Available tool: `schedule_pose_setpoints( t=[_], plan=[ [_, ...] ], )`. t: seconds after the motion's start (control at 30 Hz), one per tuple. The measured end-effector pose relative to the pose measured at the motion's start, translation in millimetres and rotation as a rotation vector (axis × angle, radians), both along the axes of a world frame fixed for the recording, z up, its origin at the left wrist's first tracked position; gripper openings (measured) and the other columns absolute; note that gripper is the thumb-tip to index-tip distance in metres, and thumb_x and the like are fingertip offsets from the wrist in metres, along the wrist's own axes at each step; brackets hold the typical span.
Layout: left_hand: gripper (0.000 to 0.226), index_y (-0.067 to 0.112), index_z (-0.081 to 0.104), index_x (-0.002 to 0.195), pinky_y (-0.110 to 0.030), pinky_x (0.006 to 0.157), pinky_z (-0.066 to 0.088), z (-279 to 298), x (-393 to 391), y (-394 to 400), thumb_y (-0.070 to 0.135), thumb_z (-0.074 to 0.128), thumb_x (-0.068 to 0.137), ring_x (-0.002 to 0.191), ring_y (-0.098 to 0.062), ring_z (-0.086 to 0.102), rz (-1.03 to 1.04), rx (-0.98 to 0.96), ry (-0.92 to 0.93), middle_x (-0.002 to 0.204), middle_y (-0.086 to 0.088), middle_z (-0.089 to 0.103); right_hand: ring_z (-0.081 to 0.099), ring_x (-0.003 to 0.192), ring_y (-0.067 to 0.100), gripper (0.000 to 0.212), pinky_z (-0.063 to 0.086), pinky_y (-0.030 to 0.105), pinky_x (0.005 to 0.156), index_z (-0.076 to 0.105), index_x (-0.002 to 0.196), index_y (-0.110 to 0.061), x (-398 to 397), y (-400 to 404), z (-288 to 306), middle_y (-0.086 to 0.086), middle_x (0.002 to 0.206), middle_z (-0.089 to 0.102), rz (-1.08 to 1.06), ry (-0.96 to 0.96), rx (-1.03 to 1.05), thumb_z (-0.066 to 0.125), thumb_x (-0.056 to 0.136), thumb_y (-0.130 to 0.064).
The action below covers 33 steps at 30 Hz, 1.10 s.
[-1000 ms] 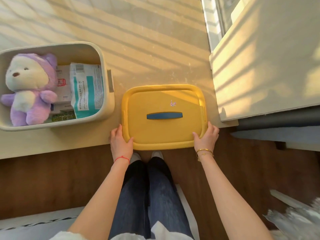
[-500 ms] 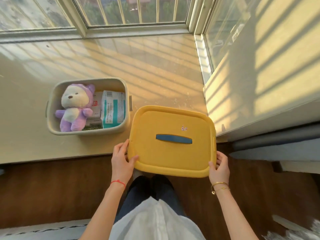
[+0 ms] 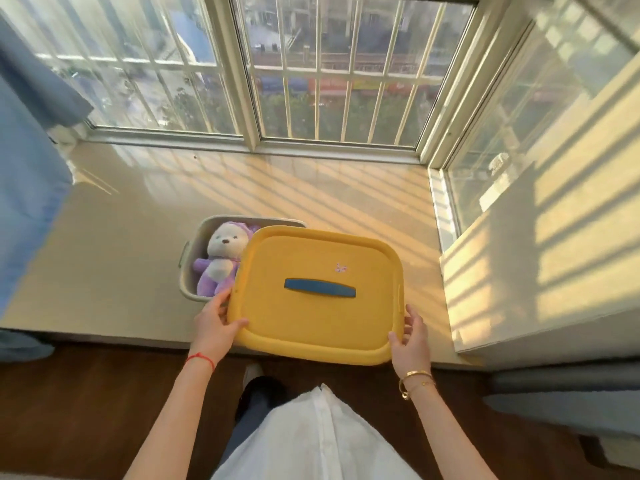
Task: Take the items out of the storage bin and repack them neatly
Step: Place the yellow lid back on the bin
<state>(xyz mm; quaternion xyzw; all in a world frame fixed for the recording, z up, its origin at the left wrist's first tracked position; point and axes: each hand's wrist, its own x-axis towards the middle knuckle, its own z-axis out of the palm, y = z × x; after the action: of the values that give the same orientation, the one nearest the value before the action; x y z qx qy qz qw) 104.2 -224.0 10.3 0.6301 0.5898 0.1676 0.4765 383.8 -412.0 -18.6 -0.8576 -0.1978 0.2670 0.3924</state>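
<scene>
A yellow lid (image 3: pixel 318 320) with a blue handle (image 3: pixel 319 288) is held in the air above the window ledge. My left hand (image 3: pixel 215 325) grips its near left corner and my right hand (image 3: pixel 409 341) grips its near right corner. The lid covers the right part of a grey storage bin (image 3: pixel 189 268) on the ledge. A purple and white plush bear (image 3: pixel 219 259) lies in the bin's left side. The rest of the bin's contents is hidden under the lid.
The bin stands on a wide beige window ledge (image 3: pixel 311 192) below barred windows (image 3: pixel 329 67). A blue curtain (image 3: pixel 27 161) hangs at the left. A white panel (image 3: pixel 540 258) rises at the right. Dark wood floor (image 3: pixel 86 403) lies below the ledge.
The lid has been lifted off the ledge and carried left, so it now overlaps the bin. The view has tilted up to show the windows.
</scene>
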Motion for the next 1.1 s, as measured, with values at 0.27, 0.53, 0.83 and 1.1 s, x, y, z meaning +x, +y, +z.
schedule_pose_setpoints(
  t=[0.27, 0.53, 0.83, 1.1],
  plan=[
    [0.076, 0.011, 0.041, 0.141, -0.043, 0.091, 0.049, -2.1, -64.5, 104.1, 0.003, 0.076, 0.075, 0.111, -0.029, 0.057, 0.048, 0.022, 0.133, 0.127, -0.015, 0.057, 0.046, 0.117, 0.021, 0.063, 0.044, 0.045, 0.101, 0.036, 0.139, -0.019, -60.9, 113.8, -6.1, 0.004, 0.133, 0.044, 0.051, 0.032, -0.009, 0.061, 0.084, -0.002],
    [0.078, 0.016, 0.040, 0.142, -0.045, 0.093, 0.050, -36.6, -101.1, 197.0, 0.008, 0.077, 0.075, 0.113, -0.026, 0.056, 0.018, -0.035, 0.178, 0.131, -0.011, 0.054, 0.047, 0.118, 0.025, 0.060, 0.045, 0.047, 0.100, 0.036, 0.138, -0.021, -107.2, 208.1, -39.1, 0.006, 0.131, 0.043, -0.016, 0.080, -0.111, 0.058, 0.086, -0.003],
    [0.068, 0.017, 0.044, 0.139, -0.042, 0.091, 0.051, -64.0, -96.5, 228.4, 0.016, 0.075, 0.078, 0.109, -0.019, 0.054, -0.047, -0.107, 0.164, 0.126, -0.005, 0.055, 0.045, 0.115, 0.028, 0.052, 0.041, 0.042, 0.099, 0.040, 0.134, -0.011, -116.1, 239.8, -56.4, 0.013, 0.127, 0.044, -0.102, -0.081, -0.225, 0.060, 0.087, -0.020],
    [0.043, 0.012, 0.059, 0.121, -0.035, 0.082, 0.050, -75.7, -76.2, 239.4, 0.036, 0.065, 0.086, 0.102, -0.021, 0.060, 0.018, -0.047, 0.221, 0.112, -0.006, 0.064, 0.053, 0.103, 0.026, 0.047, 0.049, 0.039, 0.086, 0.050, 0.125, -0.012, -95.8, 240.3, -65.6, 0.010, 0.120, 0.046, -0.124, -0.103, -0.321, 0.060, 0.086, -0.038]
  ],
)
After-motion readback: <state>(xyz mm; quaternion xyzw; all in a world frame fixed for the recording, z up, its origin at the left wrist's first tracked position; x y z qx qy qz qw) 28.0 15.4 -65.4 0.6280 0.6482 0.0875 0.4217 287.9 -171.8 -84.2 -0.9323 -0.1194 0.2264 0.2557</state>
